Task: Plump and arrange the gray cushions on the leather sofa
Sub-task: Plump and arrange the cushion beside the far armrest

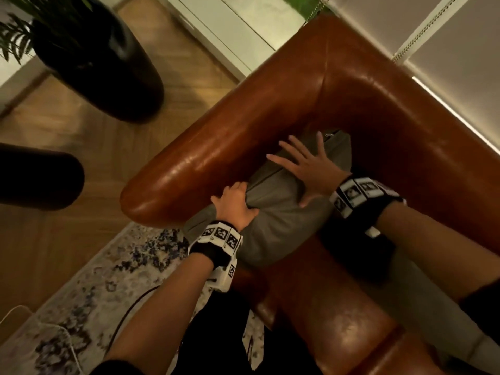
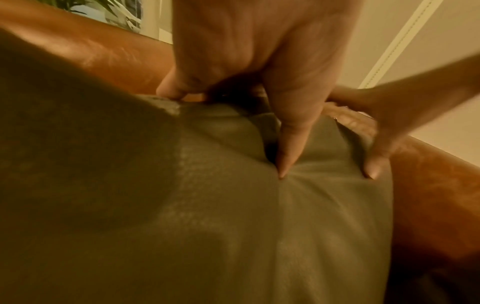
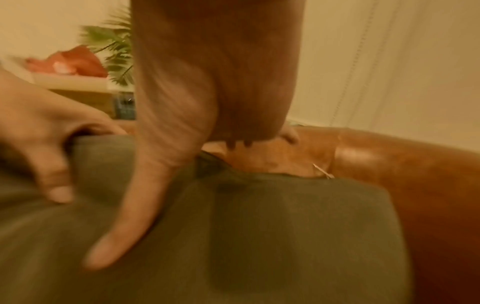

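Gray cushion (image 1: 273, 217) wedged into the corner of the leather sofa (image 1: 351, 85), against armrest and backrest, mid-plumping by the look of it: neither squared up nor standing neatly yet. Soft, matte fabric, creased and dimpled radially under the pressing thumb in the left wrist view; seam and zip end visible along the top edge. Left hand (image 1: 234, 203) clamped on the top edge, fingers curled over it, thumb dug into the face. Right hand (image 1: 308, 170) flat on the cushion, fingers splayed and straight, pressing, gripping nothing. A second gray cushion (image 1: 422, 301) lying further along the seat under the right forearm, probably unattended so far. Beyond: patterned rug (image 1: 89, 293), wooden floor, dark planter (image 1: 102, 63).
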Demonstrator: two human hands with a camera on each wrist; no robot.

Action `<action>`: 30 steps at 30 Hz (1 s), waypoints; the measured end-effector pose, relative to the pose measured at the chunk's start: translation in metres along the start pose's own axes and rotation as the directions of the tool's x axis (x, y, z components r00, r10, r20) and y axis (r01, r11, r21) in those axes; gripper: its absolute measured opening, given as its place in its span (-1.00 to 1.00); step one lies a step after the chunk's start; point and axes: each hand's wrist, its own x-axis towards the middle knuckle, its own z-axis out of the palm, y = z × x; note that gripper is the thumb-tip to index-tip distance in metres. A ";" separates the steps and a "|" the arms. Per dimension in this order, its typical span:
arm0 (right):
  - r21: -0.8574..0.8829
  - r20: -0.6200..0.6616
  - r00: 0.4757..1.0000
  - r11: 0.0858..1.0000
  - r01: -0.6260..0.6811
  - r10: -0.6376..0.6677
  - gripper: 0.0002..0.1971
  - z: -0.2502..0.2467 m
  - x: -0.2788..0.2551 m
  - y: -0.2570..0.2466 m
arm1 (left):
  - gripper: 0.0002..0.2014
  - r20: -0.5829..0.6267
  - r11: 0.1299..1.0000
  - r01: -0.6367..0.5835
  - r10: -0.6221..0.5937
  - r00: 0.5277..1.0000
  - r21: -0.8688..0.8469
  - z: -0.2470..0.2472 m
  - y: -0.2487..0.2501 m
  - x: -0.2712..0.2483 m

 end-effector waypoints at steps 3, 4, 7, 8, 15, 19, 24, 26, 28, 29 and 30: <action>-0.006 0.170 0.974 0.988 0.155 -0.152 0.38 -0.016 0.022 -0.008 | -0.46 -0.023 0.999 -0.029 0.029 0.999 0.018 0.009 0.000 -0.018; 0.015 0.180 0.968 0.984 0.177 -0.177 0.25 -0.018 0.023 -0.013 | -0.48 -0.032 0.999 -0.029 0.030 0.999 0.018 0.010 -0.001 -0.025; -0.002 0.095 0.976 0.980 0.199 -0.198 -0.16 -0.018 0.006 -0.021 | -0.51 -0.098 0.993 -0.084 0.092 0.991 0.080 0.011 -0.003 -0.047; -0.006 0.067 0.978 0.981 0.196 -0.196 -0.22 -0.017 -0.001 -0.021 | -0.49 -0.126 0.987 -0.109 0.123 0.984 0.115 0.011 -0.003 -0.055; 0.055 0.083 0.993 0.995 0.082 -0.087 0.16 0.023 -0.020 -0.036 | -0.15 -0.053 0.995 0.004 0.001 0.999 0.095 0.035 0.003 -0.072; 0.274 -0.027 0.993 0.957 -0.100 0.111 0.25 0.031 -0.052 0.001 | -0.18 -0.177 0.993 0.071 -0.054 0.983 0.093 0.034 -0.025 -0.097; 0.726 0.203 0.795 0.456 -0.514 0.572 -0.21 0.037 -0.077 0.064 | -0.18 -0.068 0.793 0.364 -0.451 0.890 -0.489 0.033 -0.076 -0.130; 0.824 0.186 0.784 0.341 -0.453 0.592 -0.42 0.040 -0.075 0.067 | -0.30 0.053 0.617 0.403 -0.505 0.861 -0.676 0.033 -0.078 -0.132; 0.876 0.067 0.746 0.320 -0.362 0.662 -0.59 0.039 -0.067 0.052 | -0.46 0.037 0.534 0.406 -0.571 0.820 -0.742 0.036 -0.069 -0.127; 0.886 -0.015 0.748 0.356 -0.299 0.664 -0.64 0.035 -0.064 0.040 | -0.52 -0.033 0.556 0.371 -0.585 0.810 -0.744 0.038 -0.062 -0.123; 0.877 -0.095 0.774 0.420 -0.232 0.626 -0.67 0.032 -0.060 0.030 | -0.59 -0.138 0.616 0.305 -0.566 0.813 -0.727 0.041 -0.054 -0.122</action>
